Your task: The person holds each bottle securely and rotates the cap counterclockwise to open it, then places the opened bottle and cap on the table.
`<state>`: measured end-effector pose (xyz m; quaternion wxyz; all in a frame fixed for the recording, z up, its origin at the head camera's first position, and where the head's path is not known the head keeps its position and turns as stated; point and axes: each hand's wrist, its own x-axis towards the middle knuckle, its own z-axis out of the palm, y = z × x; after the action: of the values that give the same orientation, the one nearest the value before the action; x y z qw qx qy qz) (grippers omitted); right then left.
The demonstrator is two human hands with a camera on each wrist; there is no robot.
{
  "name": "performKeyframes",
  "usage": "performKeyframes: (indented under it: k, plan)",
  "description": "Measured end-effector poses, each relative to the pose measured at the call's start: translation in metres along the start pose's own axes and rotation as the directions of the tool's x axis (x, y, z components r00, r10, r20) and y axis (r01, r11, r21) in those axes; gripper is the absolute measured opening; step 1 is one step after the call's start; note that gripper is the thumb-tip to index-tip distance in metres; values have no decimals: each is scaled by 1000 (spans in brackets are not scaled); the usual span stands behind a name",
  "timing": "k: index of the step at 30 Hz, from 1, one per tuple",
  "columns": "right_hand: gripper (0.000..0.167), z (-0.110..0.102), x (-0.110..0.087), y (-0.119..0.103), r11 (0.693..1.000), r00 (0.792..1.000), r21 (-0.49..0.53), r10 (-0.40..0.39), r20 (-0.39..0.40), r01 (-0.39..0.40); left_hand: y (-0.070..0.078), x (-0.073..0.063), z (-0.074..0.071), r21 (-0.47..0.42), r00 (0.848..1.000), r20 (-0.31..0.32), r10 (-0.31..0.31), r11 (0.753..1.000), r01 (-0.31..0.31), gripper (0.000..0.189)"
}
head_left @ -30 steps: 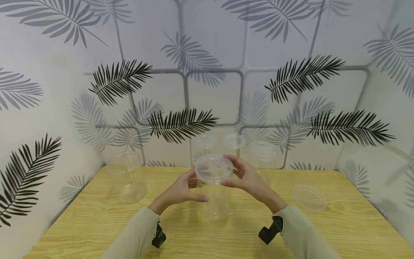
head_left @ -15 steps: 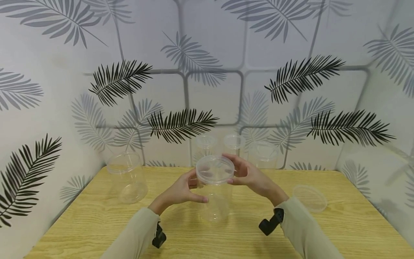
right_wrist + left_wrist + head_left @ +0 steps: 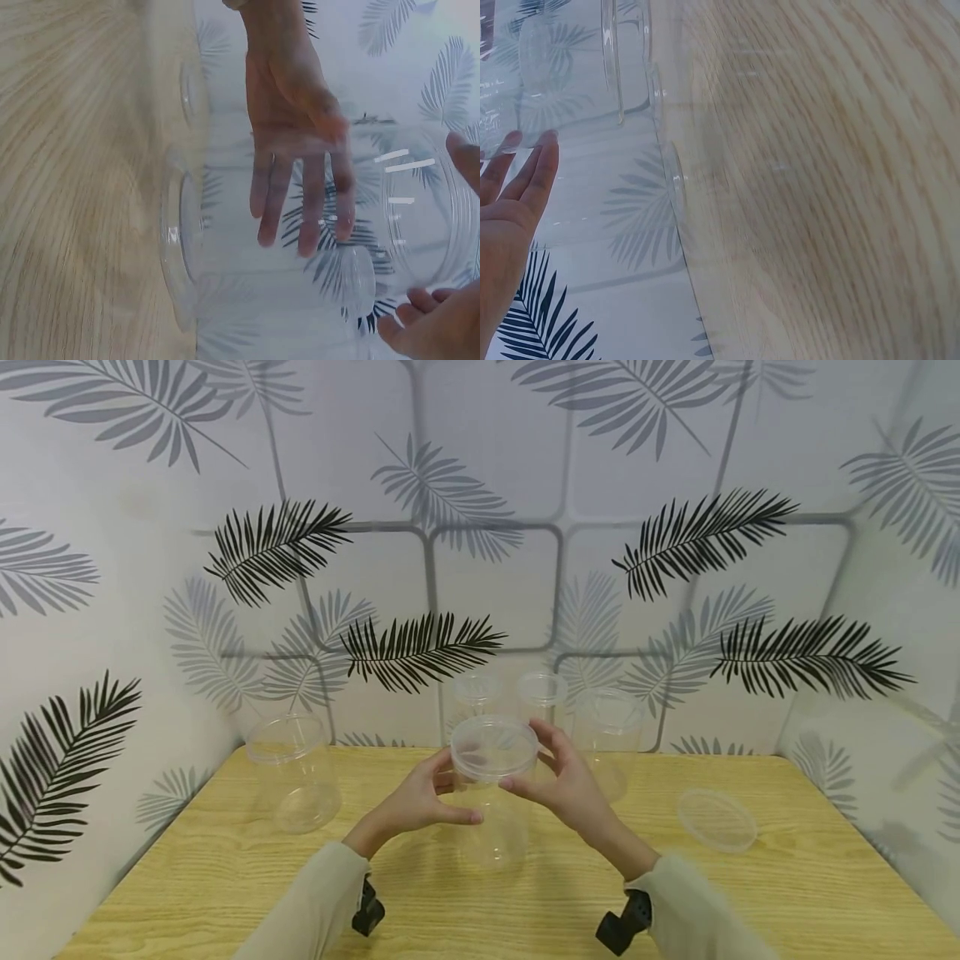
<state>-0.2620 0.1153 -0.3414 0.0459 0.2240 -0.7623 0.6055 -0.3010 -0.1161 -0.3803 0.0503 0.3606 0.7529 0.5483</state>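
In the head view a clear plastic jar (image 3: 495, 847) stands upright at the middle of the table, a round see-through lid (image 3: 493, 747) on its top. My left hand (image 3: 420, 797) holds the jar's side from the left, thumb in front and fingers behind. My right hand (image 3: 568, 785) grips the lid's rim, thumb at the front edge, fingers round the far right. In the left wrist view the fingers of the left hand (image 3: 521, 187) lie against the jar wall. Through the jar, the right wrist view shows the left hand; the right hand (image 3: 439, 322) is partly cut off beside the lid (image 3: 431, 225).
Another clear jar (image 3: 296, 781) stands at the left. Behind my hands are a narrow lidded jar (image 3: 476, 693), a second narrow one (image 3: 542, 689) and a wider jar (image 3: 609, 735). A loose round lid (image 3: 717, 820) lies flat at the right of the wooden table (image 3: 225, 893).
My right hand has turned about the lid: it swung slightly outward, then came back with its wrist lower and its thumb further left. The left hand keeps its hold; the jar barely shifts.
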Motion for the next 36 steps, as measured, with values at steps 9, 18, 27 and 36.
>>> performKeyframes:
  k: [9,18,27,36]
  plan:
    - [84,7,0,-3,999,999,-53,4,-52,-7,0,1,1,-18,1000,8,16,1000,-16,88]
    - [78,-17,12,5,990,967,139,-70,245,36,0,-1,0,-29,1000,9,3,1000,-2,85]
    - [77,-34,27,15,944,874,325,-107,475,-62,0,-1,2,-37,999,36,-6,999,7,83]
    - [83,-29,19,12,967,927,254,-97,364,1,-1,0,1,-11,1000,5,-17,1000,17,84]
